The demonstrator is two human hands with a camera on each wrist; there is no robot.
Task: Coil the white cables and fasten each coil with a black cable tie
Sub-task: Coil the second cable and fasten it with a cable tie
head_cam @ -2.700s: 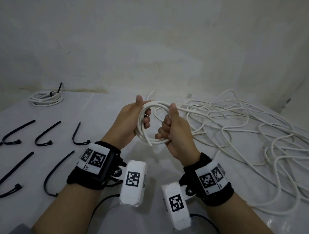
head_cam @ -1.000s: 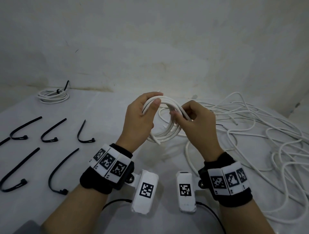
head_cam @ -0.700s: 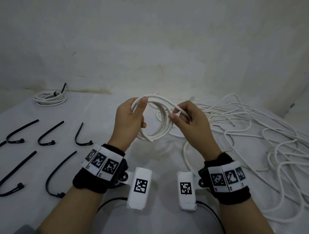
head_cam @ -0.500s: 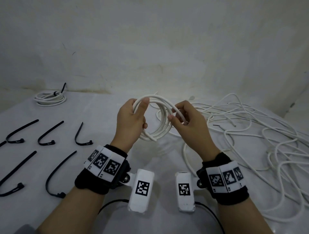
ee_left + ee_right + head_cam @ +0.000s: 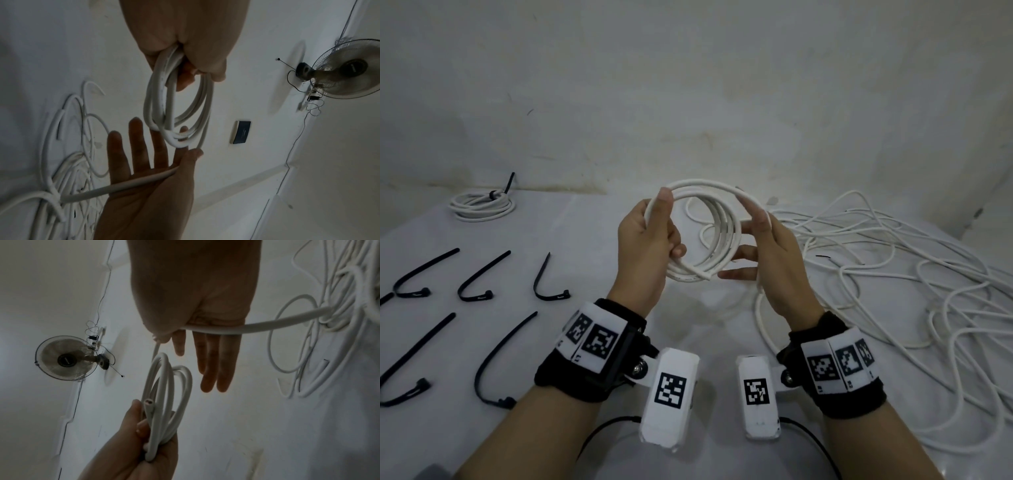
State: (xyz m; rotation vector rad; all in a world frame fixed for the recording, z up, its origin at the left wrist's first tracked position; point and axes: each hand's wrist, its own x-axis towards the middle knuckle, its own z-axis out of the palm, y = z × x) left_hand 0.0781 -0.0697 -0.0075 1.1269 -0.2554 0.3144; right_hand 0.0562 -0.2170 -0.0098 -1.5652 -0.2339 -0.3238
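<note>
One tied white cable coil (image 5: 482,205) lies far left beside five loose black cable ties (image 5: 498,359); the left hand (image 5: 645,246) grips a half-wound coil (image 5: 709,233), the right hand (image 5: 774,263), fingers spread, feeds cable from the untidy pile (image 5: 893,274)

White table (image 5: 592,246) w/ cable ties (image 5: 482,281), tied coil (image 5: 482,205), loose cables (image 5: 893,267).

head: looks forward and down over the tabletop (image 5: 592,240) toward the far wall.
left wrist: close, along the palm, facing rightward.
right wrist: close, facing leftward.
shared: the coil (image 5: 709,236) (image 5: 176,104) (image 5: 166,400).
</note>
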